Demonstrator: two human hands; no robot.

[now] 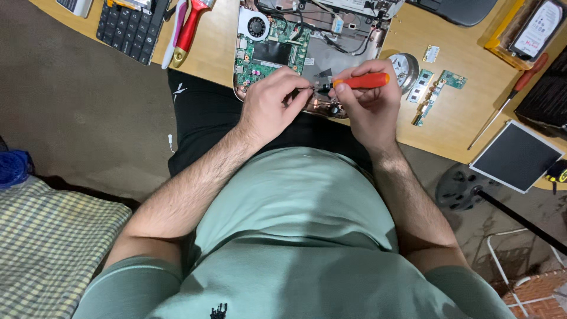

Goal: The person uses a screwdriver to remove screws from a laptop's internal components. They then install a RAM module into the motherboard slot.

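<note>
1. Where the person sits, the desk point(218, 56) edge runs slantwise just past the knees, with bare brown floor point(82, 106) open to the left and a checked cloth point(53, 242) nearest of all at the lower left.
2. Both forearms reach forward over the lap and meet at the near edge of the opened laptop point(307, 56), which overhangs the desk edge slightly.
3. The left hand point(269, 106) has its fingers pinched around something small at the screwdriver's tip; what it is cannot be made out.
4. The right hand point(366, 103) is clenched on an orange-handled screwdriver point(357, 81), lying nearly level and pointing left toward the other hand.
5. Beyond the hands, the green circuit board point(269, 53) and round fan point(256, 26) lie exposed.
6. To the right, small loose boards point(434, 88) sit near a second screwdriver point(508, 103) and a dark flat panel point(517, 155).
7. Farther left lie a black keypad point(127, 29) and red-handled pliers point(189, 29).
</note>
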